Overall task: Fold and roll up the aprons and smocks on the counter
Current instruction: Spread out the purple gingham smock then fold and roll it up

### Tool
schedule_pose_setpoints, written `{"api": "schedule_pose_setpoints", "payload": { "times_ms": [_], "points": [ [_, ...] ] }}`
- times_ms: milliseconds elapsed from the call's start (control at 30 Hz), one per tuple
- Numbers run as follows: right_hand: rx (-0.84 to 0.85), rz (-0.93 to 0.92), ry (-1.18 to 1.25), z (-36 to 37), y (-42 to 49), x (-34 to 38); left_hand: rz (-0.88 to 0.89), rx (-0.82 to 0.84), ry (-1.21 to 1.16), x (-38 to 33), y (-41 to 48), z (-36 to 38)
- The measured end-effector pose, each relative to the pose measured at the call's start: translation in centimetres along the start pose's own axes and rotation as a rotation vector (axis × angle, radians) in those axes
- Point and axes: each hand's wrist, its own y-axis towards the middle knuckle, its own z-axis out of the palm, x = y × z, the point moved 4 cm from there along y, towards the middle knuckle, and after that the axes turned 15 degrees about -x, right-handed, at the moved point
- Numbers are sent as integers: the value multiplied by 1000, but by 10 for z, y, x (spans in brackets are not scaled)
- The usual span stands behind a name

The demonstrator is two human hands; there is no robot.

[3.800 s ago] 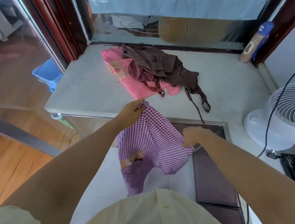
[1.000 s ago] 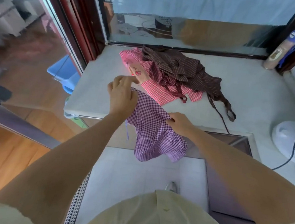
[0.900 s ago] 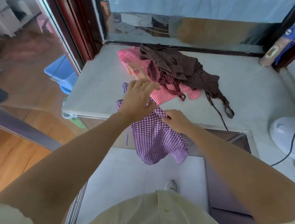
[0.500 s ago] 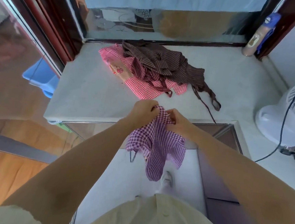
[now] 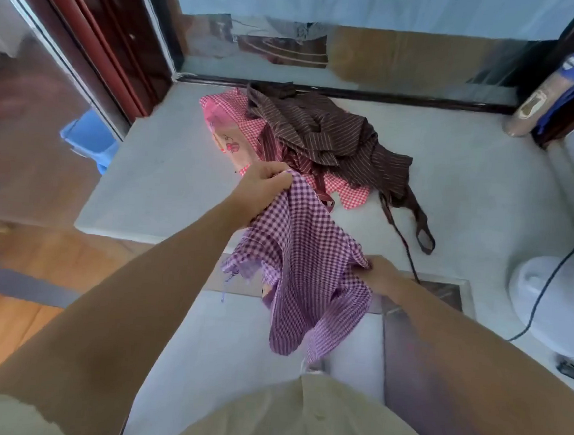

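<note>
A purple-and-white gingham cloth garment (image 5: 303,253) is held up at the front of the pale grey stone counter (image 5: 157,186) by both hands. Its top corner is bunched inside the curled fingers of the left hand (image 5: 264,184), which is raised over the near part of the counter, just in front of the pile of other garments. The garment's right edge is gripped lower down by the right hand (image 5: 379,276), close to the counter's front edge (its fingertips are mostly hidden by the fabric). Between the two hands the cloth is drawn into a slope, and the rest hangs crumpled below the counter's edge.

Further back on the counter a red-and-white checked apron with pink trim and a cartoon patch (image 5: 227,127) is spread. A crumpled brown apron with thin pale stripes (image 5: 323,131) is heaped partly on top of it, with its straps trailing toward the front right. A tan bottle with a blue top (image 5: 531,106) is leant in the far right corner. A white fan (image 5: 546,306) with a black cable is seen at the right, and a blue plastic tub (image 5: 89,136) behind the glass at the left.
</note>
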Motion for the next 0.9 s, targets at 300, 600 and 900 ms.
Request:
{"api": "schedule_pose_setpoints", "payload": {
  "times_ms": [300, 600, 900],
  "points": [
    [-489, 91, -501, -140, 94, 26, -1, -268, 463, 44, 51, -35],
    [-773, 18, -95, -141, 196, 152, 53, -499, 559, 45, 149, -107],
    [-613, -216, -23, -71, 302, 256, -97, -555, 735, 93, 268, -211]
  ]
}}
